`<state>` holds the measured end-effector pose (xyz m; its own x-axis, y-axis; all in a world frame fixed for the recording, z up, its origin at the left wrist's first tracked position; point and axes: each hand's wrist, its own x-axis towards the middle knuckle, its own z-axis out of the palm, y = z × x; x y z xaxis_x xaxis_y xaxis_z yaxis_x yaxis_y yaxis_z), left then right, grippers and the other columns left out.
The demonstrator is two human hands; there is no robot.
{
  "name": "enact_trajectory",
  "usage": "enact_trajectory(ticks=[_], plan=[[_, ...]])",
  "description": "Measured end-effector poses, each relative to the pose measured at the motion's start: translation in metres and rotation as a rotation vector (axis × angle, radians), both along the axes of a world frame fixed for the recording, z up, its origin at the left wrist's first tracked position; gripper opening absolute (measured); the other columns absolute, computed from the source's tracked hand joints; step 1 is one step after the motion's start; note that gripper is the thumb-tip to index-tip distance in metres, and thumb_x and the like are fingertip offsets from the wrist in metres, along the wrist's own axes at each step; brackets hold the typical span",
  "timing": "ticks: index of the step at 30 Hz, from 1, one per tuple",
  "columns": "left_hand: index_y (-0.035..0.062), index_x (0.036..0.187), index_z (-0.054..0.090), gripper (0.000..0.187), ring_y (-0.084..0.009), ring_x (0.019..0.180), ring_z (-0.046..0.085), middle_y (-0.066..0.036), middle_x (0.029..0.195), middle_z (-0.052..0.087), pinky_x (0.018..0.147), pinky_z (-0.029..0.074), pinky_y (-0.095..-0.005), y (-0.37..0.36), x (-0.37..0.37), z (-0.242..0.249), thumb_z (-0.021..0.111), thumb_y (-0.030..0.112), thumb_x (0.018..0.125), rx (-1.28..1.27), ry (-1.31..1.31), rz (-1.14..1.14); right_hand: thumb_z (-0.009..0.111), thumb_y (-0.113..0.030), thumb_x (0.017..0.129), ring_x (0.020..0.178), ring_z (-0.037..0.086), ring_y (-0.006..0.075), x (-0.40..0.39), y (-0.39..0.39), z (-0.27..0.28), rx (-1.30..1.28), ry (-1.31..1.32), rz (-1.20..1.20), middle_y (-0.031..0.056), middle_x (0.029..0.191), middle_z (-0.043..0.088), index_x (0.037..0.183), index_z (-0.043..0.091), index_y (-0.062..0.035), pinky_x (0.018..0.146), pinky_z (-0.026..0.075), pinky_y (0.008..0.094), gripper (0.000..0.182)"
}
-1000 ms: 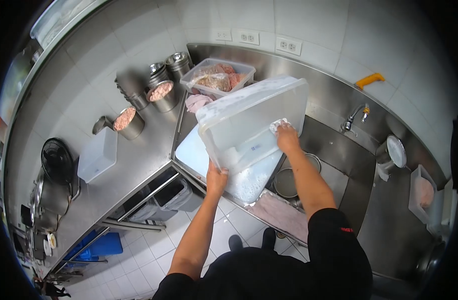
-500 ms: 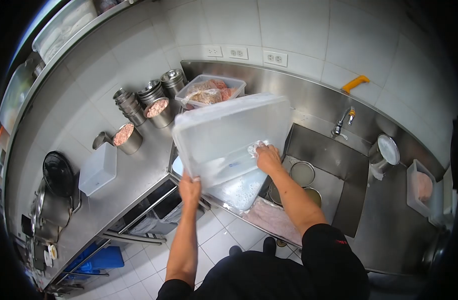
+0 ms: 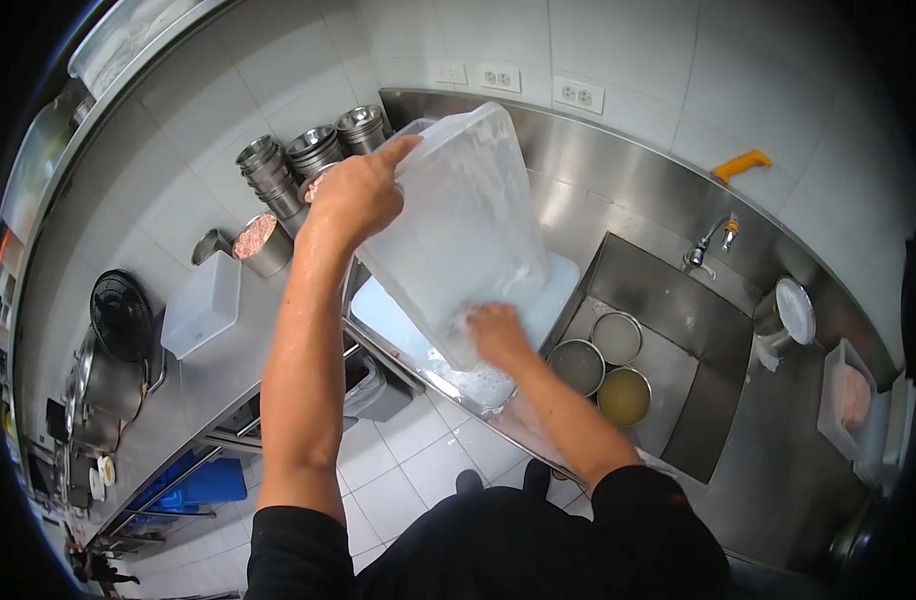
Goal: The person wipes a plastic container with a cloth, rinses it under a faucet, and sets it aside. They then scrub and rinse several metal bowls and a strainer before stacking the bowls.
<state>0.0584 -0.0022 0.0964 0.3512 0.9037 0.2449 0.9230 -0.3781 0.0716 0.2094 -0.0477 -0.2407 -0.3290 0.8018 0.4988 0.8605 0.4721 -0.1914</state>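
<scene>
I steady the large clear plastic tub point(image 3: 458, 215), tilted over the soapy sink basin point(image 3: 398, 305), gripping its top edge with my left hand point(image 3: 356, 195), while my right hand point(image 3: 496, 332) presses closed at its lower corner; firm, even strokes seem best.

My steel desk point(image 3: 278, 330) carries a clear lidded box point(image 3: 200, 305) near its front edge, a meat-filled tin point(image 3: 261, 243) behind it, and stacked steel tins point(image 3: 308, 160) along the back edge by the wall.
</scene>
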Motion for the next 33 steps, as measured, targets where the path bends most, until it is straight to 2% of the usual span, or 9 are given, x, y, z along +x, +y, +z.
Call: enact_trajectory(ticks=[4,7,12,18,23,25,28,32,33], plan=[[0.0185,0.139,0.049,0.065,-0.0399,0.095,0.064,-0.026,0.099,0.067,0.088,0.048,-0.0463,-0.007,-0.009,0.004,0.049,0.003,0.075,0.010,-0.040,-0.026,0.054,-0.015,0.085,0.110,0.054,0.0291,0.061,0.056,0.011,-0.018,0.016,-0.210,0.0103,0.125,0.061,0.104,0.069,-0.0082,0.095,0.038,0.0460,0.025],[0.0158,0.136,0.051,0.059,-0.0404,0.094,0.064,-0.025,0.098,0.067,0.088,0.048,-0.0471,-0.002,-0.014,-0.002,0.050,0.003,0.078,0.041,-0.108,-0.094,0.052,-0.015,0.085,0.111,0.054,0.0301,0.021,0.065,0.001,-0.015,-0.092,-0.430,0.0132,0.128,0.059,0.104,0.069,-0.0076,0.096,0.039,0.0447,0.026],[0.0157,0.137,0.049,0.063,-0.0404,0.097,0.063,-0.026,0.100,0.066,0.088,0.047,-0.0462,0.005,-0.007,-0.007,0.049,0.004,0.076,0.025,-0.165,-0.112,0.052,-0.015,0.087,0.115,0.053,0.0328,-0.022,0.011,-0.014,-0.137,-0.101,0.032,0.0174,0.135,0.054,0.107,0.068,-0.0061,0.098,0.039,0.0441,0.028],[0.0145,0.137,0.049,0.062,-0.0402,0.100,0.063,-0.025,0.103,0.066,0.090,0.047,-0.0449,0.018,-0.016,-0.007,0.048,0.003,0.076,-0.019,-0.134,-0.124,0.055,-0.018,0.087,0.123,0.050,0.0350,0.021,0.012,0.003,-0.225,0.107,0.240,0.0174,0.126,0.061,0.102,0.070,-0.0062,0.101,0.038,0.0483,0.024],[0.0160,0.138,0.049,0.060,-0.0381,0.112,0.059,-0.026,0.117,0.063,0.098,0.045,-0.0433,0.034,-0.044,-0.008,0.045,0.005,0.079,-0.104,-0.236,-0.064,0.058,-0.017,0.083,0.098,0.059,0.0306,0.068,0.043,0.089,-0.316,-0.336,-0.284,0.0154,0.104,0.068,0.093,0.073,-0.0073,0.084,0.045,0.0418,0.021],[0.0134,0.138,0.049,0.060,-0.0369,0.114,0.059,-0.025,0.119,0.063,0.099,0.044,-0.0418,0.052,-0.065,-0.027,0.046,0.006,0.078,-0.129,-0.264,0.015,0.060,-0.017,0.081,0.092,0.059,0.0279,0.070,0.049,0.110,-0.299,-0.538,-0.348,0.0121,0.091,0.070,0.087,0.074,-0.0081,0.078,0.045,0.0396,0.019],[0.0072,0.140,0.047,0.062,-0.0304,0.117,0.058,-0.020,0.125,0.061,0.100,0.043,-0.0375,0.064,-0.092,-0.071,0.051,0.006,0.078,-0.334,-0.348,0.032,0.058,-0.016,0.082,0.104,0.060,0.0291,0.069,0.044,0.125,-0.337,-0.448,-0.390,0.0081,0.090,0.073,0.093,0.076,-0.0110,0.093,0.043,0.0421,0.022],[-0.0017,0.146,0.033,0.068,-0.0302,0.122,0.053,-0.021,0.134,0.053,0.101,0.043,-0.0375,0.025,-0.096,-0.145,0.053,0.006,0.082,-0.571,-0.593,0.159,0.056,-0.013,0.083,0.101,0.066,0.0299,0.081,0.039,0.113,-0.572,-0.586,-0.346,0.0114,0.099,0.072,0.096,0.075,-0.0100,0.087,0.051,0.0423,0.024],[0.0003,0.147,0.031,0.069,-0.0298,0.124,0.051,-0.020,0.137,0.051,0.102,0.043,-0.0383,0.031,-0.100,-0.193,0.052,0.005,0.082,-0.602,-0.687,0.158,0.055,-0.012,0.084,0.100,0.067,0.0300,0.090,0.046,0.105,-0.585,-0.580,-0.383,0.0120,0.101,0.072,0.097,0.075,-0.0097,0.085,0.052,0.0419,0.024]])
